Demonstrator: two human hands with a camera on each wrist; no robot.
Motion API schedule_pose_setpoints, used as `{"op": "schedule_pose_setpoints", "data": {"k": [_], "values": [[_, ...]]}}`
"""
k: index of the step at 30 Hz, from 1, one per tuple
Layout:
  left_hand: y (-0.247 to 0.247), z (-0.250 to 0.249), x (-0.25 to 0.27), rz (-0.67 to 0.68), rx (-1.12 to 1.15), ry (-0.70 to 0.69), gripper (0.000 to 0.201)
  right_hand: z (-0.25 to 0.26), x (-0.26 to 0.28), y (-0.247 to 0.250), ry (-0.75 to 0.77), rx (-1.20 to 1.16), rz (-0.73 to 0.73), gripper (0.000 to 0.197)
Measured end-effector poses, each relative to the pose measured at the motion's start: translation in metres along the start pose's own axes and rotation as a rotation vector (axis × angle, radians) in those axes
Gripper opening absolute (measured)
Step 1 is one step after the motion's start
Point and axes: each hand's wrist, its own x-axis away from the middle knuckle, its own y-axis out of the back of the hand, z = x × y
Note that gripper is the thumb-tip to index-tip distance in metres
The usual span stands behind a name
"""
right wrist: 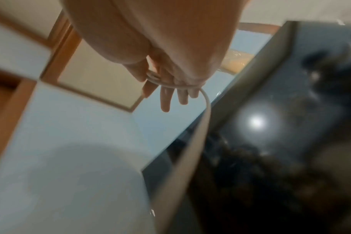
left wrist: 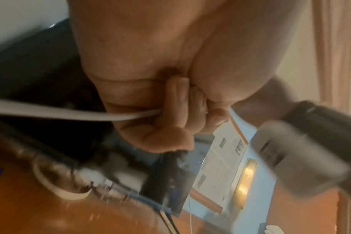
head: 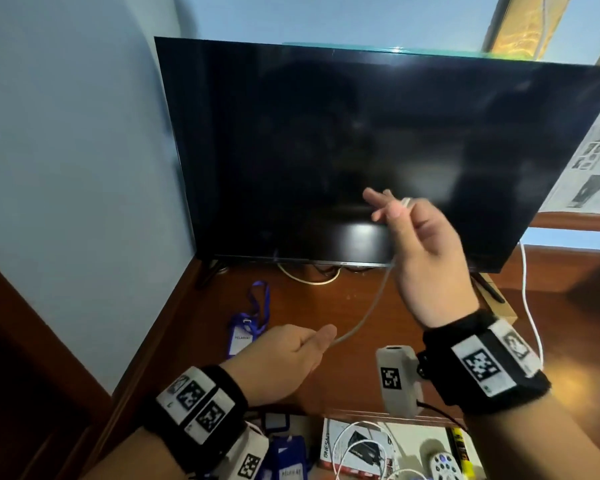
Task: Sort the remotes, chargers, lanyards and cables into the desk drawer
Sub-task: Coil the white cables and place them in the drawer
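A white cable point(head: 364, 313) stretches in the air between both hands, above the wooden desk point(head: 361, 358) and in front of the TV. My left hand point(head: 321, 336) grips its lower part in a fist; the left wrist view shows the fingers point(left wrist: 176, 110) curled round the cable point(left wrist: 70, 110). My right hand point(head: 392, 209) is raised higher. There the cable point(right wrist: 190, 150) loops over the straight fingers point(right wrist: 164, 98), and the thumb pinches it. A blue lanyard point(head: 253, 313) with a badge lies on the desk at the left. The open drawer point(head: 347, 412) below holds a remote point(head: 442, 465), blue lanyards point(head: 288, 459) and another white cable point(head: 347, 445).
A large black TV point(head: 361, 150) stands at the back of the desk, against a blue wall. A white cord point(head: 530, 323) runs down the desk's right side and another point(head: 309, 277) lies under the TV. A printed box point(head: 357, 448) and a yellow marker point(head: 459, 452) lie in the drawer.
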Motion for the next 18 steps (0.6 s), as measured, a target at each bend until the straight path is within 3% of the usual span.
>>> {"op": "schedule_pose_setpoints", "data": {"k": [3,5,8,11,15,18], "values": [[0.030,-0.027,0.012,-0.150,-0.108,-0.150,0.065,-0.036,0.007,0.001,-0.112,0.339,0.138,0.023],[0.053,-0.047,0.017,-0.273,-0.174,-0.233,0.066,-0.048,0.022,-0.007,-0.242,0.417,0.228,0.029],[0.082,-0.065,0.008,-0.482,-0.252,-0.291,0.067,-0.044,0.051,-0.032,-0.389,0.154,0.351,0.036],[0.101,-0.061,-0.021,-0.595,-0.261,-0.215,0.069,-0.023,0.067,-0.050,-0.430,-0.161,0.345,0.048],[0.101,-0.024,-0.059,-0.528,-0.189,0.001,0.073,0.018,0.059,-0.056,-0.400,-0.529,0.247,0.047],[0.069,-0.005,-0.061,-0.343,0.050,-0.025,0.072,0.046,0.041,-0.050,-0.403,-0.644,0.171,0.049]]}}
